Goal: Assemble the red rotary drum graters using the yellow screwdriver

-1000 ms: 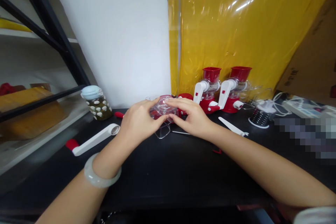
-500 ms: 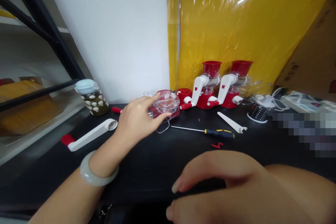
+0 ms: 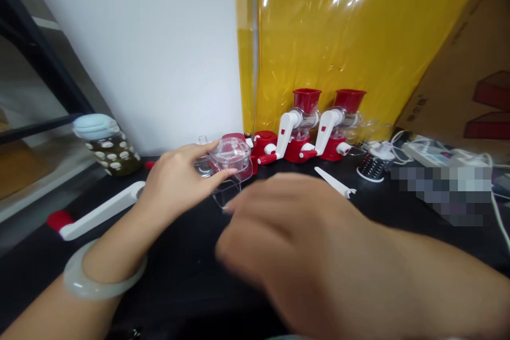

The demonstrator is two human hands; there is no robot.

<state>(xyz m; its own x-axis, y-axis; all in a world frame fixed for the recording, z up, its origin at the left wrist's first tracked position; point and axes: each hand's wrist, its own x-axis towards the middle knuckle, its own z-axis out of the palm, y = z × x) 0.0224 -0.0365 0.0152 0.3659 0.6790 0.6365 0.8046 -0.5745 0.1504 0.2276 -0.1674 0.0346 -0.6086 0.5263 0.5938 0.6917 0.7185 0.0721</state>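
My left hand (image 3: 175, 180), with a pale bangle on its wrist, is closed around the side of a clear plastic grater body (image 3: 231, 155), thumb in front and fingers behind. Red plastic shows through and behind the clear part. Nearer the camera, my right hand (image 3: 279, 223) is blurred, with its fingers curled and pointing left toward the grater body. Whether that hand holds anything is hidden. Left of my left wrist lies a white crank handle (image 3: 105, 215) with a red knob. The screwdriver is covered by my right hand.
Two assembled red and white rotary graters (image 3: 306, 127) stand at the back, beside a red base (image 3: 265, 143). A white wrench-like piece (image 3: 333, 181) and a grater drum (image 3: 374, 162) lie to the right. A patterned bottle (image 3: 107, 146) stands left. Cables and a power strip (image 3: 428, 151) sit far right.
My right hand has moved forward and left, over the spot where the screwdriver and a small red piece lay. My left hand keeps its hold. The view has shifted right.
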